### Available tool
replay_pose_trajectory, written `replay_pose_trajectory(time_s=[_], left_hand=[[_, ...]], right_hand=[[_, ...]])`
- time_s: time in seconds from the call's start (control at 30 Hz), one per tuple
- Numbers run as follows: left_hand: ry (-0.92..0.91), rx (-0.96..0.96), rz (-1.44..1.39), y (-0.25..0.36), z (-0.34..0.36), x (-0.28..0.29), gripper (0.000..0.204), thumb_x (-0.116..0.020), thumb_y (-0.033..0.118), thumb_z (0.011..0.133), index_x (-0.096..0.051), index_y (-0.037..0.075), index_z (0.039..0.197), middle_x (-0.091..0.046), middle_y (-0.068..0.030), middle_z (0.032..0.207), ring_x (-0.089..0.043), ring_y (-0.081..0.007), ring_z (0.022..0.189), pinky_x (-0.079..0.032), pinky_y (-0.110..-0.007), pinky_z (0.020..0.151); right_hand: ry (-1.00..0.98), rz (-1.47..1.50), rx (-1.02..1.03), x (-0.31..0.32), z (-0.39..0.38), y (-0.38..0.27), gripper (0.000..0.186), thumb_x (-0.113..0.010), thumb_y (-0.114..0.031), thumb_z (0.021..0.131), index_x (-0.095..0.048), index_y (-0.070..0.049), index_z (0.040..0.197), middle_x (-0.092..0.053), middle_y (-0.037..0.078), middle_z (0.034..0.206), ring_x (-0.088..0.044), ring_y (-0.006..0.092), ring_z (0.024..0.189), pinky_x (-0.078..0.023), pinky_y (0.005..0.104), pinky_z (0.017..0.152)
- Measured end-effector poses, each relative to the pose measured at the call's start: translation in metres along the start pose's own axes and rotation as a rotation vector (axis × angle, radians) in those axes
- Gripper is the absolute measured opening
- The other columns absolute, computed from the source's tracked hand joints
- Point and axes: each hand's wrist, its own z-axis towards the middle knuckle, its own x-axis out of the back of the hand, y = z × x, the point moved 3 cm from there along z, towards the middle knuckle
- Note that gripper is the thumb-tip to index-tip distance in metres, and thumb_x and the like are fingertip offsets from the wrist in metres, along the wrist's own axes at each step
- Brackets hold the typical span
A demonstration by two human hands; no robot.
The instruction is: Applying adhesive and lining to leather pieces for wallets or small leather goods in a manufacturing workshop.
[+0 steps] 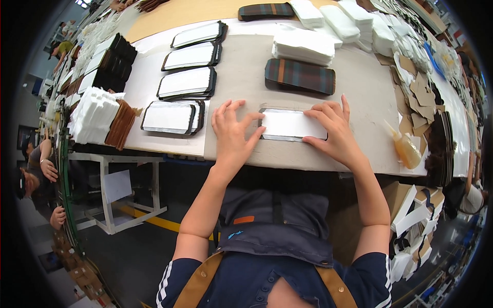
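Note:
On the table's near edge lies a white rectangular panel (287, 123) over a slightly larger dark piece, whose rim shows around it. My left hand (232, 134) has its thumb and forefinger bent against the panel's left end, the other fingers raised. With thumb and fingertips, my right hand (334, 131) grips the right end across its long edges. Just beyond lies a stack of plaid fabric pieces (300, 77) in dark green, brown and orange. Behind that is a stack of white padding sheets (303, 45). To the left, several stacks of white panels on dark pieces (172, 117) form a column.
White pads (95, 115) and brown pieces (120, 123) stand at the table's left edge. A bottle of amber liquid (408, 149) and cardboard scraps (417, 97) are on the right. A box of offcuts (413, 220) sits below. Other people work at both sides.

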Motion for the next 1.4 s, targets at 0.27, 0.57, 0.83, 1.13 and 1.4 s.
replay_pose_trajectory(time_s=[0.27,0.57,0.83,1.13,1.4], left_hand=[[0.000,-0.007,0.083,-0.003,0.001,-0.002,0.026,-0.081,0.027,0.088,-0.078,0.023,0.113,-0.053,-0.0098,0.146,-0.034,-0.0376,0.147,-0.021,-0.054,0.121],[-0.022,-0.013,0.065,0.000,0.000,-0.002,0.025,-0.080,0.029,0.089,-0.077,0.022,0.113,-0.051,-0.0121,0.147,-0.030,-0.0382,0.148,-0.017,-0.058,0.123],[-0.024,-0.015,0.068,0.000,0.001,-0.002,0.025,-0.080,0.029,0.089,-0.077,0.022,0.113,-0.051,-0.0129,0.146,-0.030,-0.0382,0.148,-0.016,-0.058,0.124],[-0.018,-0.080,0.139,-0.001,0.004,0.004,0.023,-0.076,0.027,0.095,-0.076,0.019,0.116,-0.051,-0.0158,0.148,-0.032,-0.0392,0.149,-0.017,-0.059,0.124],[-0.336,-0.340,0.070,0.043,-0.011,-0.041,0.074,-0.049,0.050,0.106,-0.037,0.001,0.160,-0.033,-0.0201,0.169,-0.024,-0.0327,0.160,-0.017,-0.050,0.129]], right_hand=[[-0.041,0.231,-0.172,0.001,-0.008,0.035,0.036,-0.079,-0.020,0.089,-0.070,-0.014,0.123,-0.066,0.003,0.114,-0.055,0.0252,0.124,-0.007,0.0617,0.128],[-0.033,0.284,-0.176,-0.003,-0.012,0.038,0.025,-0.075,-0.010,0.090,-0.075,-0.015,0.114,-0.067,0.002,0.115,-0.056,0.0250,0.124,-0.004,0.0603,0.129],[-0.015,0.191,-0.146,-0.006,-0.014,0.035,0.027,-0.076,-0.008,0.087,-0.073,-0.013,0.113,-0.062,0.005,0.118,-0.055,0.0241,0.127,-0.006,0.0593,0.130],[0.118,-0.090,-0.181,0.003,-0.036,0.021,0.043,-0.080,-0.014,0.086,-0.064,-0.009,0.126,-0.059,0.009,0.126,-0.054,0.0286,0.128,-0.014,0.0586,0.128],[-0.182,-0.150,-0.025,-0.036,-0.031,-0.037,0.098,-0.071,-0.053,0.091,-0.032,0.005,0.160,-0.031,0.020,0.169,-0.022,0.0294,0.161,-0.011,0.0527,0.131]])
